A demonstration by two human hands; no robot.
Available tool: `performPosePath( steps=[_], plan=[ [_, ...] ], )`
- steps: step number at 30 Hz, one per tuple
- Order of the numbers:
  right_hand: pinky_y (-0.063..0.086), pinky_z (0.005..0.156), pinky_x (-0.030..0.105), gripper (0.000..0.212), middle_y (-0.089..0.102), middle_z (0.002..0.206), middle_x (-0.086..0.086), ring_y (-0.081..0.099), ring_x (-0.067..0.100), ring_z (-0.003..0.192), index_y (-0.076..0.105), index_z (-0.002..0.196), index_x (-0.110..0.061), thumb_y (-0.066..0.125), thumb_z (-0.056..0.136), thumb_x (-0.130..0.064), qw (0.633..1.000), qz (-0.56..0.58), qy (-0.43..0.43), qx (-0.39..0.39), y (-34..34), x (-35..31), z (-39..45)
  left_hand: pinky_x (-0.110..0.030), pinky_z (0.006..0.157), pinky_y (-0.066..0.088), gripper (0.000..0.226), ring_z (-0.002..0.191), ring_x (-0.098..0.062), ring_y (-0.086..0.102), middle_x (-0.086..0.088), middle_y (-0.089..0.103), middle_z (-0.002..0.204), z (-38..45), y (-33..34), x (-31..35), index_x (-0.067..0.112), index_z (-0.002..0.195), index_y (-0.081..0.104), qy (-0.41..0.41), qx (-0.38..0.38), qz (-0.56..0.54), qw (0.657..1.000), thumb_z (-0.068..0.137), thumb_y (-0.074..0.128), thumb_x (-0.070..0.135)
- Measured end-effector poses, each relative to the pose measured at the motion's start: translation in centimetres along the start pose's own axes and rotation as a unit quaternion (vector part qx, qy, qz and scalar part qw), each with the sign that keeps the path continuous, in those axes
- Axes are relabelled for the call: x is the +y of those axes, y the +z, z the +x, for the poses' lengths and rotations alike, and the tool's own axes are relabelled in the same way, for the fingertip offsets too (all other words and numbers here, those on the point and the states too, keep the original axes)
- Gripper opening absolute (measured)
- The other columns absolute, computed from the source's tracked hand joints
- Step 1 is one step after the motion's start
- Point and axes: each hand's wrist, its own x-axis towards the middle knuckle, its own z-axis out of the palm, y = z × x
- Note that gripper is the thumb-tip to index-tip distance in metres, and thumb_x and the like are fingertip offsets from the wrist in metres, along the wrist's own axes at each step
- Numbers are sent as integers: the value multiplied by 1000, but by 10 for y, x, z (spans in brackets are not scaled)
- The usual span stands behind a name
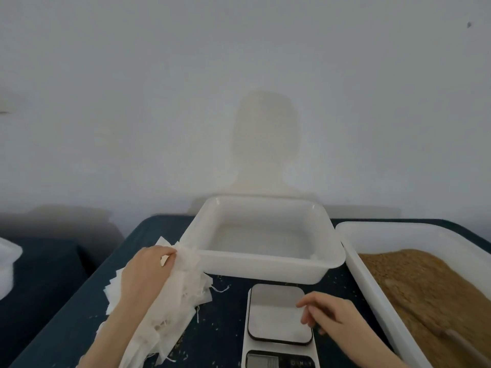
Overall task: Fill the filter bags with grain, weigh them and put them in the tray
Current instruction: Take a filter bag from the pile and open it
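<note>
Left hand (144, 272): reaches over the pile of filter bags (170, 301); thumb and fingers pinch the top bag at its far edge, just beside the tray's near-left corner.
Right hand (328, 313): hovers over the near-right part of the scale's platform, fingers loosely bent and pointing left, its grip holding nothing.
Filter bags: white, thin, with loose drawstrings, heaped in a fanned stack on the left of the bench (225, 328), under and around the left grip; well apart from the right hand.
Tray (265, 266): white, rectangular, at the far middle of the bench; nothing seen inside it.
Scale (279, 325): white body with a grey platform, just in front of the tray, between the two hands; its display at the near edge is too dim to read.
Grain (419, 288): brown, heaped in a white tub (372, 274) on the right, just beside the right hand.
Bench: dark blue cover, with scattered grains lying around the scale and bags.
</note>
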Motion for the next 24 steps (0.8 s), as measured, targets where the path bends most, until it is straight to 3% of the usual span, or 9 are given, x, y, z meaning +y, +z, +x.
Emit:
performPosePath(
  steps=[5,12,15,18,20,24],
  plan=[
    [52,63,18,30,72,80,-9,65,5,74,65,99,-26,48,96,-2,1000,24,-8,1,13,-15,10,-27,59,38,13,74,-13,53,4,66,87,0,-6,13,28,96,63,-46,51,-62,996,96,50,24],
    [52,62,21,19,74,83,0,66,10,69,68,98,-20,53,96,-8,980,196,-32,-7,41,-75,41,-32,58,46,11,67,-7,57,13,63,73,-18,-34,55,26,81,60,24,103,-158,982,90,56,20],
    [55,67,21,11,74,92,2,70,10,77,67,99,-26,59,95,-21,968,246,-39,-21,53,-101,50,-33,62,50,14,66,-5,61,13,64,67,-29,-35,82,24,74,60,56,77,-204,974,87,62,19],
    [56,70,20,15,74,99,1,72,13,86,68,102,-23,60,93,-33,956,289,-31,-43,60,-114,54,-25,61,49,24,62,-2,60,13,63,64,-37,-28,103,36,68,54,50,14,-217,975,86,63,23],
    [55,68,19,19,75,97,2,72,14,86,69,103,-19,62,92,-33,953,301,-21,-25,61,-113,54,-14,56,42,26,59,-2,58,13,61,61,-40,-22,111,39,66,52,48,-12,-236,971,85,63,25],
    [57,68,22,26,76,93,6,73,18,86,68,104,-8,49,100,-26,922,383,51,3,53,-94,52,-11,60,44,19,70,1,62,20,67,74,-47,-19,120,38,80,64,89,-72,-318,941,89,65,22]
  ],
)
